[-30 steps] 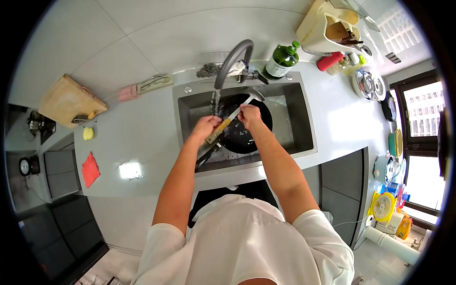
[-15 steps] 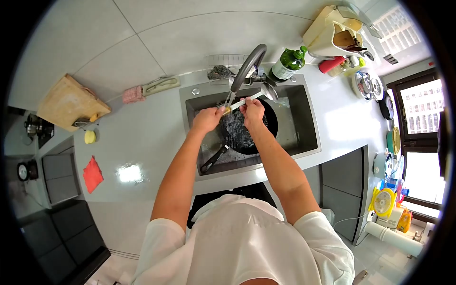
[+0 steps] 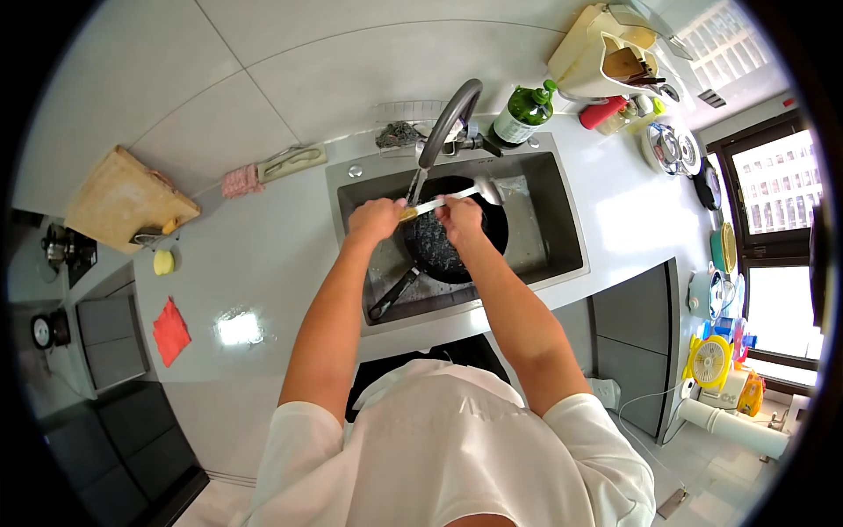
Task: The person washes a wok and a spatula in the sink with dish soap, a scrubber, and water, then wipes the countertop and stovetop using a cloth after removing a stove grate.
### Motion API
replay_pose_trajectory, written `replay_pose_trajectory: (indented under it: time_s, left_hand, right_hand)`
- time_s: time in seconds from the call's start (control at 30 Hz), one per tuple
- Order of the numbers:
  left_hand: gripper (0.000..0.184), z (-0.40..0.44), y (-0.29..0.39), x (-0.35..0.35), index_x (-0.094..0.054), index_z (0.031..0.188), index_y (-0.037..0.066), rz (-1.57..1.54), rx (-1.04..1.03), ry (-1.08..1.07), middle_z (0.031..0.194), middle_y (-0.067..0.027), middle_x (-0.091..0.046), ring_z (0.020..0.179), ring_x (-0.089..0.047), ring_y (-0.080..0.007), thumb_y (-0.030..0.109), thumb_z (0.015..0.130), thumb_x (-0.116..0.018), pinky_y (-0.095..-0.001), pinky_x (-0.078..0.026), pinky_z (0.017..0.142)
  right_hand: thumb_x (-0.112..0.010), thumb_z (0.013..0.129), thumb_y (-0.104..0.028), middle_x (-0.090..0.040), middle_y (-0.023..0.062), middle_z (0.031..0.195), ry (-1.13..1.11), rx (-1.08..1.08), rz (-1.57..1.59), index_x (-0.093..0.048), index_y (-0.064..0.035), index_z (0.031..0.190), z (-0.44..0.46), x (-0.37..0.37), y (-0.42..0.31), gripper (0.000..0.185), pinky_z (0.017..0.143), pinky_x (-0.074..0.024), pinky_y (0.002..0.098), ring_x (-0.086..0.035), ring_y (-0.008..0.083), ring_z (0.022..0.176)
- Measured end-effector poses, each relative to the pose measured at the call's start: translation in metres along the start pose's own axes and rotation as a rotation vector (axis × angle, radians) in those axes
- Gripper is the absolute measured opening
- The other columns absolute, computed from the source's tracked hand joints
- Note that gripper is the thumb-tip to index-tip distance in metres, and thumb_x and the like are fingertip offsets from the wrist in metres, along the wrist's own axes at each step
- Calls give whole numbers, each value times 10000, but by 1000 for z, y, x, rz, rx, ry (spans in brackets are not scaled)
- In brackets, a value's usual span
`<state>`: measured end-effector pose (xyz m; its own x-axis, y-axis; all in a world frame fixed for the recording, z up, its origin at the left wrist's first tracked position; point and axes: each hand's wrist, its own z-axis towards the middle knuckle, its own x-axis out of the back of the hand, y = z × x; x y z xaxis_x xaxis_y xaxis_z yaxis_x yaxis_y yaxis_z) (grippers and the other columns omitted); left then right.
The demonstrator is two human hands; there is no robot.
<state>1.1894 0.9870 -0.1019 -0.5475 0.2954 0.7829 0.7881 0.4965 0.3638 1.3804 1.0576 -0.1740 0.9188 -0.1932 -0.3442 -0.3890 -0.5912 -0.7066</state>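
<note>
Over the sink [image 3: 562, 237], a metal ladle [image 3: 488, 191] is held nearly level, its bowl toward the right. My left hand [image 3: 376, 220] is closed around the yellowish end of its handle. Farther along the pale handle, my right hand [image 3: 461, 220] pinches it, with fingers closed. Water runs from the dark curved faucet [image 3: 457, 110] near the handle, just right of my left hand. Below lies a black frying pan [image 3: 439, 250] with water in it, its handle pointing to the lower left. My fingertips are partly hidden by the hands.
A green soap bottle [image 3: 524, 116] stands behind the sink, near a cream utensil holder [image 3: 606, 57]. On the left counter are a red cloth [image 3: 171, 332], a yellow sponge [image 3: 164, 262] and a wooden cutting board [image 3: 127, 200]. A pink cloth [image 3: 241, 181] lies by the wall.
The ladle has tilted closer to level, its bowl dropping slightly toward the pan. My left hand has moved a little left, and the camera view has shifted slightly.
</note>
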Motion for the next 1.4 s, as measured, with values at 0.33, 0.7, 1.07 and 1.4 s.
replay_pose_trajectory:
  time_s: [0.33,0.7,1.07,1.4]
  left_hand:
    - [339,-45,-38,-62,-594,976,26,-866,42,-180,692,-58,-580,505,-521,-169,270,1142,-426,-359,-410,417]
    - [471,-89,-62,-108,-609,932,33,-807,190,-79,599,-21,-520,411,-475,-169,450,1124,-506,-344,-428,415]
    - [468,-66,-40,-117,-579,881,60,-1084,180,-81,659,-7,-514,493,-489,-128,460,1118,-524,-340,-340,435]
    - [226,-28,-10,-109,-649,1143,129,-932,-17,171,764,-3,-520,535,-410,-83,320,1125,-531,-288,-316,431]
  right_hand:
    - [-679,1032,-146,-736,78,839,-255,-229,-400,-676,-59,899,-31,-39,50,159,427,-447,258,-587,109,566]
    - [-599,1092,-380,-663,46,832,-17,-341,-164,-653,-87,1027,3,-33,51,305,506,-476,328,-638,188,644]
    - [-617,1074,-389,-636,49,833,-64,-238,-251,-657,-82,1019,10,-16,42,314,453,-426,335,-602,203,609]
    - [-565,1101,-402,-710,75,978,-278,16,-592,-648,-90,1348,-3,-13,-20,407,666,-554,349,-708,189,854]
